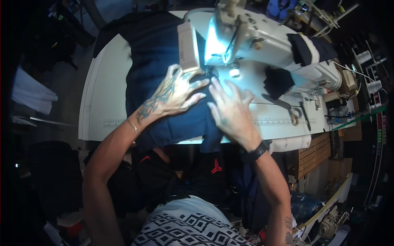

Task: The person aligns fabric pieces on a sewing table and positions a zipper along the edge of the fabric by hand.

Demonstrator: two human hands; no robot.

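Note:
Dark navy fabric (150,74) lies over the white sewing table and runs to the needle area of the sewing machine (266,41). My left hand (174,92) rests on it, left of the needle, fingers spread and pressing down. My right hand (232,108) is slightly blurred, with its fingers stretched out over the fabric's right edge, close to the presser foot. Between the two hands a narrow part of the cloth hangs over the front edge. An off-white, long box-shaped piece (188,47) sits just beyond my left hand; its near end touches my fingers or nearly so.
Fabric scissors (283,104) and a slim dark tool (305,115) lie right of my right hand. A dark cloth scrap (279,82) is beside the machine. A ruler strip (115,122) runs along the table front. Thread spools (363,57) stand at far right.

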